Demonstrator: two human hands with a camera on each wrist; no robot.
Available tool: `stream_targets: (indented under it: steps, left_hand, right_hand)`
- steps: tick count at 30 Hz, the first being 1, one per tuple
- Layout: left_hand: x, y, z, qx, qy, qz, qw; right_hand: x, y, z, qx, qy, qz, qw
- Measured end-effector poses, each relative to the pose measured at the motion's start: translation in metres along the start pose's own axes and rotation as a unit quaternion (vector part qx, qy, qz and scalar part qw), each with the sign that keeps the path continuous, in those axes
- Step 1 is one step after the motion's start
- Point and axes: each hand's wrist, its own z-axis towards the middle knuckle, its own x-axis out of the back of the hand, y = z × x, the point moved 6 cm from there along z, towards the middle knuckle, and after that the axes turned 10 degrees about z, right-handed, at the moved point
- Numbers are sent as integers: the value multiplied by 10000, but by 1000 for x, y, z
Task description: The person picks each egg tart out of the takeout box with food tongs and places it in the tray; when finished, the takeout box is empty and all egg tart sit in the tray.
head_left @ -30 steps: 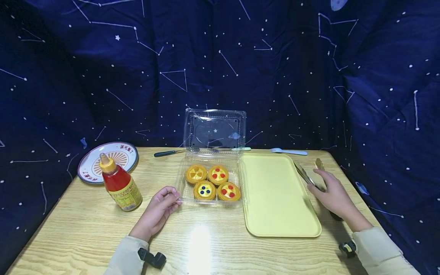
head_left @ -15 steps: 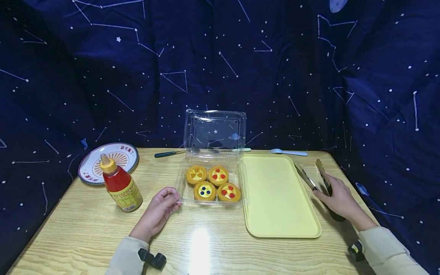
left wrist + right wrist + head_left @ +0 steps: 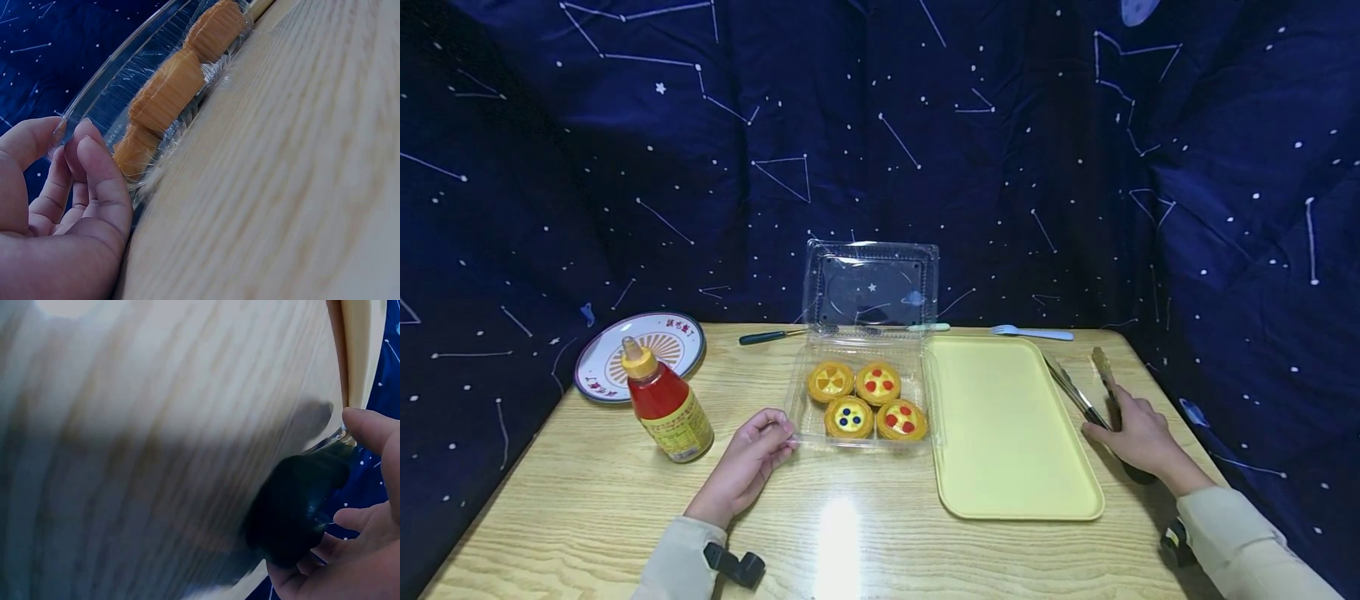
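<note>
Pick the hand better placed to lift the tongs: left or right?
Probably right: the right hand is at the tongs; the left hand pinches the clear box, with the tray between it and the tongs.

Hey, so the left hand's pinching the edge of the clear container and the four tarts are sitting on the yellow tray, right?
Not quite: the four tarts are inside the clear container, as the head view shows. The left hand does pinch its edge.

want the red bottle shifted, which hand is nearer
Left. The left hand is just right of the red bottle, pinching the clear container; the right hand is beyond the yellow tray, on the tongs.
</note>
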Motion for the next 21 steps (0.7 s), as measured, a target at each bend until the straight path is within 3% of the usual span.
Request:
stream_targets:
  steps: [10,21]
  left_hand:
    - [-1,0,0,58,45,11,10000]
    - [-1,0,0,84,64,37,9999]
  right_hand:
    - [2,7,2,-475,-158,-150,9986]
    - [0,6,3,-563,-141,-15,9983]
